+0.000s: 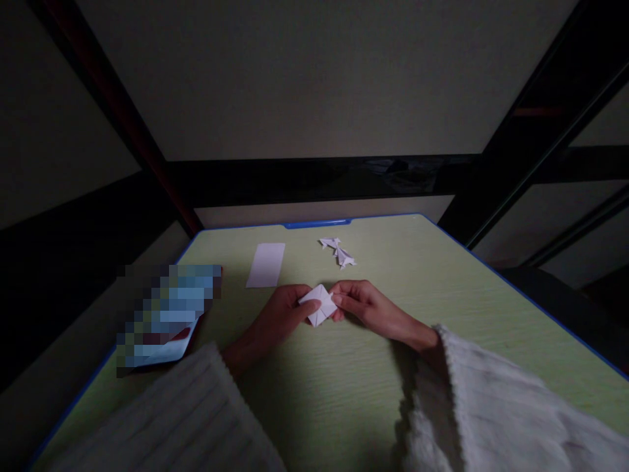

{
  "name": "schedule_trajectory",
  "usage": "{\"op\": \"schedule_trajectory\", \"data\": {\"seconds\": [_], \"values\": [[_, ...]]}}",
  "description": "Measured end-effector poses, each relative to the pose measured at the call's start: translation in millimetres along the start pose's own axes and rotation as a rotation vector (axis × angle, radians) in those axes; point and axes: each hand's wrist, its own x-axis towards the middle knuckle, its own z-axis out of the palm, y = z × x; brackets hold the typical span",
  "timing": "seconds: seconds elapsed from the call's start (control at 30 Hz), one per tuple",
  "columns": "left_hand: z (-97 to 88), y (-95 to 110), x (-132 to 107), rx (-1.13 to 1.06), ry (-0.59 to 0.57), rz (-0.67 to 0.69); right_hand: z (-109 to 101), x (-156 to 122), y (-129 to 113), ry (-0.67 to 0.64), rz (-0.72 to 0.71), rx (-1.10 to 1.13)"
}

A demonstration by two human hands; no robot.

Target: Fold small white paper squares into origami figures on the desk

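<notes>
A small white piece of folded paper (319, 307), diamond-shaped with crease lines across it, is held between my two hands above the table. My left hand (289, 308) pinches its left side, thumb on top and fingers underneath. At the right corner, my right hand (362, 303) grips the paper between thumb and fingers. Beyond the hands lie folded white paper figures (344, 256) with pointed ends, close together. A flat white paper sheet (266, 265) rests to their left.
The light green table (442, 282) has a blue edge and a blue handle strip (318, 223) at the back. A tablet-like device (167, 328), its screen blurred out, lies on the left side. A pale panel wall (314, 78) with dark trim stands behind the table.
</notes>
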Motion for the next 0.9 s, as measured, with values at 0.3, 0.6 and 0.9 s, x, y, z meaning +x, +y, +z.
{"op": "schedule_trajectory", "data": {"seconds": [0.3, 0.6, 0.9], "values": [[5.7, 4.6, 0.5, -0.167, 0.181, -0.042, 6.6, 1.6, -2.4, 0.28, -0.032, 0.076], [9.9, 5.5, -1.3, -0.214, 0.146, -0.054, 9.6, 1.9, 2.6, 0.364, -0.019, 0.089], [10.4, 4.0, -2.0, -0.219, 0.161, -0.071, 12.2, 2.4, -1.4, 0.388, -0.087, 0.131]]}}
